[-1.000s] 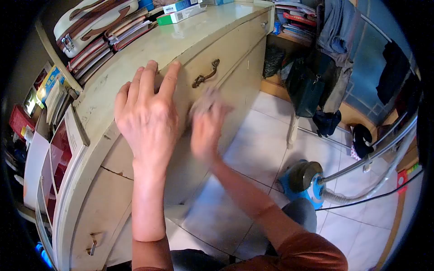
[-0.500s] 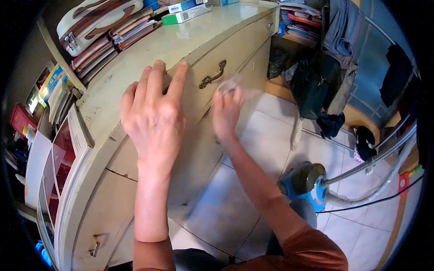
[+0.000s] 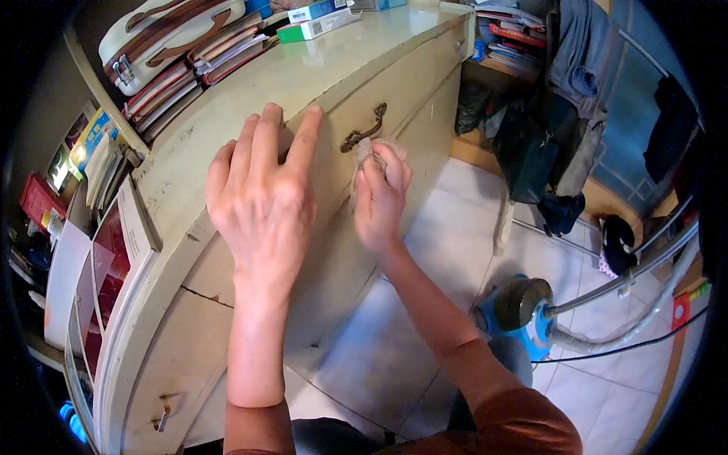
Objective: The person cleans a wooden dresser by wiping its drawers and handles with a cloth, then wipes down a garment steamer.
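Note:
My left hand (image 3: 265, 182) rests on the top edge of a cream-coloured dresser (image 3: 227, 129), fingers stretched out and apart, holding nothing. Bunched in my right hand (image 3: 381, 197) is a thin, pale cloth (image 3: 365, 150), pressed against the drawer front just below an ornate dark metal drawer handle (image 3: 365, 129). Fingers and thumb close round the cloth, so part of it is hidden. Lower on the left, another metal handle (image 3: 161, 413) hangs on a drawer front.
Books (image 3: 163, 95), a white case with brown trim (image 3: 163, 34) and small boxes (image 3: 318, 25) sit on the dresser. A blue vacuum cleaner (image 3: 519, 311) stands on the tiled floor (image 3: 447, 250) at right. Clothes and a dark bag (image 3: 523, 155) hang beyond it.
My right hand has turned and drawn the cloth in against the drawer front near the handle; before, the cloth trailed out to the right, blurred. My left hand stays on the dresser edge.

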`<state>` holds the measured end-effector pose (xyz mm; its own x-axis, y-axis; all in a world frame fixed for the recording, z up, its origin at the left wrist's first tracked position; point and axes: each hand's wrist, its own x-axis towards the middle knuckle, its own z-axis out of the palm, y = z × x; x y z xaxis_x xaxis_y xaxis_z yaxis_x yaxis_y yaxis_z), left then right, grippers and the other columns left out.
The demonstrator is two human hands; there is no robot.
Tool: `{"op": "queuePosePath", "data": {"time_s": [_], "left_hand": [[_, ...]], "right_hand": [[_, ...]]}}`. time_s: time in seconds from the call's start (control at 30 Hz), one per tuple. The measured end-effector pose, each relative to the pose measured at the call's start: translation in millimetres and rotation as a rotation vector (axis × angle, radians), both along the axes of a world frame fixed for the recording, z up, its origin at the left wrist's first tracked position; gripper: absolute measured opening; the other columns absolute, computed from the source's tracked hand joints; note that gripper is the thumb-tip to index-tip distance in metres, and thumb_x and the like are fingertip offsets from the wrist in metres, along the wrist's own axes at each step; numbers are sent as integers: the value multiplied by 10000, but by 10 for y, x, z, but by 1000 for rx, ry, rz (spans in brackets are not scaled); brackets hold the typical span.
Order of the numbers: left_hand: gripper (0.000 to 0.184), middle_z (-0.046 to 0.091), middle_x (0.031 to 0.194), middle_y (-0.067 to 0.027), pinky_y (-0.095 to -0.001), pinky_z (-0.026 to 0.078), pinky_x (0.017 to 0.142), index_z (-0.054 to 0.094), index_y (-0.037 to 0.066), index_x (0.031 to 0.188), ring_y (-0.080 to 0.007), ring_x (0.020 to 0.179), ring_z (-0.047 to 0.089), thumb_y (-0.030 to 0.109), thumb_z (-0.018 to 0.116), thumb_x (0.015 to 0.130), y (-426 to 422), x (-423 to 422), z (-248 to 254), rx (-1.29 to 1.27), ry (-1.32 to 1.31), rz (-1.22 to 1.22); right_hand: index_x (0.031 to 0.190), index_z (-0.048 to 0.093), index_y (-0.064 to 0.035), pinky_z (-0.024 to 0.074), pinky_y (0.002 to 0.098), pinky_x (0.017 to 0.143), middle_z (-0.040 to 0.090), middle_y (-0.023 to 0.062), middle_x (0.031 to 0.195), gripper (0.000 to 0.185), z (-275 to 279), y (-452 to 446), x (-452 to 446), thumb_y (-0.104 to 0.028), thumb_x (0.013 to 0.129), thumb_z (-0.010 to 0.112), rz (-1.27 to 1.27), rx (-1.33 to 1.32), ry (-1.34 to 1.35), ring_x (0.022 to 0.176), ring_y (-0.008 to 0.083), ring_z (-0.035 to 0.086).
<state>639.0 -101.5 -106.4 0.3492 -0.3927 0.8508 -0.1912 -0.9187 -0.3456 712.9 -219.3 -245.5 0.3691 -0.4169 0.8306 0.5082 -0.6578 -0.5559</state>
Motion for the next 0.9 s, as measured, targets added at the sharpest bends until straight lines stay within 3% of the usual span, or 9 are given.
{"op": "queuePosePath", "data": {"time_s": [0.07, 0.13, 0.27, 0.33, 0.37, 0.43, 0.53, 0.63, 0.9], "left_hand": [[497, 656, 1155, -51, -350, 483, 867, 672, 250, 1194, -210, 1010, 647, 24, 625, 753, 7, -5, -6, 11, 3, 4], [497, 657, 1153, -52, -350, 482, 863, 673, 250, 1193, -210, 1010, 647, 25, 627, 752, 17, 7, -15, 20, -2, 10], [501, 657, 1147, -55, -350, 481, 855, 676, 248, 1188, -211, 1007, 646, 20, 632, 745, 23, 10, -16, 15, -10, 1], [454, 655, 1140, -82, -362, 478, 863, 688, 206, 1151, -225, 1034, 641, 26, 618, 740, 21, 8, -24, -1, -3, -18], [412, 653, 1132, -108, -374, 474, 872, 701, 165, 1113, -238, 1061, 636, 33, 603, 735, 19, 13, -24, -13, 3, -42], [410, 652, 1133, -109, -373, 474, 871, 701, 164, 1112, -240, 1063, 635, 34, 603, 736, 13, 18, -27, -16, -2, -41], [408, 652, 1134, -112, -372, 474, 871, 702, 160, 1111, -243, 1065, 634, 33, 603, 737, 15, 28, -33, -20, -4, -42], [405, 652, 1131, -116, -372, 474, 869, 702, 156, 1108, -246, 1064, 634, 30, 602, 737, 12, 20, -30, -20, -5, -45], [411, 651, 1124, -121, -376, 472, 868, 699, 150, 1115, -250, 1055, 636, 23, 604, 736, 14, 17, -23, -13, -2, -39]], "right_hand": [[1078, 661, -18, 454, 376, 902, 638, 119, 1082, 243, 8, -24, 49, -10, 857, 562, -45, -52, -22, 1025, 277, 579], [1065, 659, 5, 483, 338, 843, 662, 115, 1003, 243, 64, -165, 265, 37, 833, 596, 324, 370, -36, 945, 244, 615], [994, 666, 19, 494, 305, 800, 666, 117, 930, 202, 77, -158, 399, 56, 797, 640, 380, 471, -141, 886, 215, 632], [877, 655, 15, 484, 307, 825, 661, 109, 919, 93, 191, -95, 228, 39, 787, 660, 366, 719, -28, 905, 210, 628], [877, 655, 15, 484, 307, 825, 661, 109, 919, 93, 163, -86, 200, 39, 787, 660, 369, 719, -31, 905, 210, 628], [848, 623, 6, 463, 266, 839, 652, 69, 968, 38, 90, -110, 185, 16, 817, 643, 283, 336, -123, 897, 143, 598], [852, 611, -7, 456, 275, 842, 639, 74, 955, 44, 120, -187, 387, 14, 819, 630, 345, 567, 40, 881, 157, 585], [847, 596, -11, 448, 292, 845, 618, 88, 932, 32, 152, -153, 475, 8, 829, 614, 411, 638, -77, 890, 181, 572], [800, 550, -4, 458, 341, 810, 585, 115, 927, 100, 171, -153, 439, -6, 803, 649, 248, 394, -122, 875, 252, 581]]}}
